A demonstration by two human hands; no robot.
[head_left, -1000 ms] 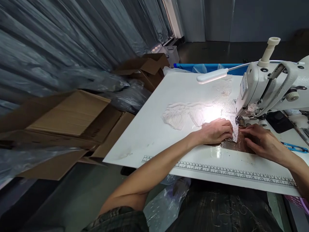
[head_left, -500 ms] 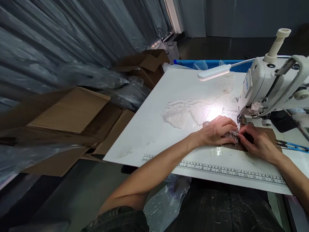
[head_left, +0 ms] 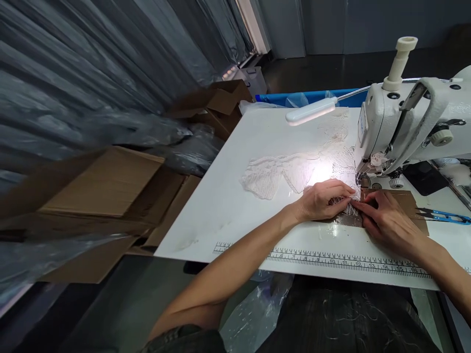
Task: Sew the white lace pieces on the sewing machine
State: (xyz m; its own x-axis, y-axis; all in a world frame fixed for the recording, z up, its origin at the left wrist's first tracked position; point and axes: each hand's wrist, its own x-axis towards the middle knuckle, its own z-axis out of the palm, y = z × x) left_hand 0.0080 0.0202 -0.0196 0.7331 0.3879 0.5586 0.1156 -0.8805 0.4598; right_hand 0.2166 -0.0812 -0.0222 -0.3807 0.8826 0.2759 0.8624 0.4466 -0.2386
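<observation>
White lace (head_left: pixel 263 179) stretches across the table to the needle end of a white sewing machine (head_left: pixel 371 122). My left hand (head_left: pixel 324 198) pinches the near part of this lace, just in front of the presser foot. Opposite it, my right hand (head_left: pixel 386 218) has thumb and forefinger closed on the lace edge, the fingertips almost meeting those of the left. Beneath both hands lies a brown taped patch (head_left: pixel 412 206) on the tabletop. The exact grip points are partly hidden by the fingers.
Blue thread snips (head_left: pixel 447 217) lie right of my right hand, near a black pad (head_left: pixel 425 177). A lamp (head_left: pixel 311 112) lights the lace. A printed ruler (head_left: pixel 331 260) runs along the front edge of the table (head_left: pixel 206 211). Open cardboard boxes (head_left: pixel 99 181) stand at left.
My hands have shifted a little on the lace, and the right fingertips now reach further left, towards the left hand's. The view has turned slightly right.
</observation>
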